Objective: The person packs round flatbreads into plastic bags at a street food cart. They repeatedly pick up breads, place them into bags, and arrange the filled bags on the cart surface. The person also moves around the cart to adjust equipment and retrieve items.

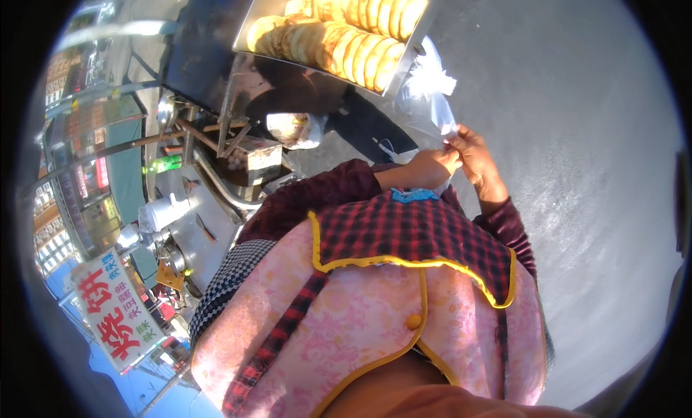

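Observation:
My left hand (427, 168) and my right hand (477, 157) meet in front of my chest, just above the checked apron bib. Between their fingertips they pinch a gathered strip of clear-white plastic bag (443, 118). This strip runs up to a bunch of white plastic bags (430, 77) beside the corner of a metal tray. In the metal tray (397, 83), browned round flatbreads (346, 48) stand on edge in two rows. Part of the plastic near my left fingers is hidden by the hands.
Below the tray sit a filled plastic bag (296, 130) and a carton (264, 157) beside round, egg-like things. A metal worktop (216, 210) at left carries a green bottle (165, 164), a white jug-like container (162, 211) and a knife (205, 229). Beyond stands a sign (116, 310) bearing writing.

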{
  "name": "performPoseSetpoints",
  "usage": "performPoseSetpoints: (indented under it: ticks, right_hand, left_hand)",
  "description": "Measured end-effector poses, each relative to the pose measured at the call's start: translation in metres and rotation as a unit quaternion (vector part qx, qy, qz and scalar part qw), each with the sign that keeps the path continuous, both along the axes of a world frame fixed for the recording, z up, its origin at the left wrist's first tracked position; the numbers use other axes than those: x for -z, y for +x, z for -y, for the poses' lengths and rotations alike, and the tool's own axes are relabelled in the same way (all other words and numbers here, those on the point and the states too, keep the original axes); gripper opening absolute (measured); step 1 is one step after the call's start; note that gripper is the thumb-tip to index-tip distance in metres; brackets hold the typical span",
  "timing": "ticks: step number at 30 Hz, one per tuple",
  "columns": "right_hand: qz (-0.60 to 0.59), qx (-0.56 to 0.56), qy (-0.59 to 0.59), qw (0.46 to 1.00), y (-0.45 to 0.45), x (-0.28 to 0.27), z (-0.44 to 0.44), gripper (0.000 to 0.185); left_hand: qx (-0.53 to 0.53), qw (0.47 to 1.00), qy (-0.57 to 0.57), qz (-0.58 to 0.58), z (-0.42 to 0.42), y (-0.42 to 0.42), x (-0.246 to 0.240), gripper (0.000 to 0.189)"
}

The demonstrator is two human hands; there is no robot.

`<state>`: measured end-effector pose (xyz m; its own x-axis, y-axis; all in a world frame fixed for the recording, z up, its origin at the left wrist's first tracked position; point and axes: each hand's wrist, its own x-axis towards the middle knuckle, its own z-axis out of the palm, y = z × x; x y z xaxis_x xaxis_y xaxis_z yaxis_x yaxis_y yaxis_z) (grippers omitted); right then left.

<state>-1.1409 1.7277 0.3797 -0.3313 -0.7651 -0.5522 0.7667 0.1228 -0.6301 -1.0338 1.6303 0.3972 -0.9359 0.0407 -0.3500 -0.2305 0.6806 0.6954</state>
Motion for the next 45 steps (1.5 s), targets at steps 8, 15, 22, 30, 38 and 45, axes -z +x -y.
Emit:
performPoseSetpoints:
  ticks: [8, 15, 22, 30, 38, 45]
  right_hand:
    - [-0.61, -0.033, -0.016, 0.791, -0.026, -0.064, 0.015, 0.013]
    - [-0.55, -0.011, -0.082, 0.831, -0.017, -0.089, 0.038, 0.018]
    - [-0.418, -0.012, -0.064, 0.906, 0.01, -0.088, 0.086, 0.031]
    - [-0.509, 0.111, 0.114, 0.846, 0.065, -0.068, 0.156, 0.03]
    - [-0.419, 0.122, 0.045, 0.899, 0.183, -0.149, 0.211, 0.017]
    - [0.052, 0.385, -0.194, 0.901, 0.171, -0.112, 0.199, 0.005]
  left_hand:
    - [-0.061, 0.963, -0.045, -0.257, 0.05, -0.011, -0.127, 0.037]
    - [-0.186, 0.937, 0.296, 0.013, 0.131, 0.026, -0.121, 0.024]
    - [-0.148, 0.914, 0.376, -0.03, 0.19, 0.04, -0.127, 0.017]
    - [-0.075, 0.986, 0.085, -0.121, 0.255, 0.073, -0.123, 0.019]
    - [-0.184, 0.767, 0.608, 0.091, 0.258, 0.1, -0.122, 0.026]
    - [-0.198, 0.905, 0.377, -0.01, 0.328, 0.105, -0.088, 0.017]
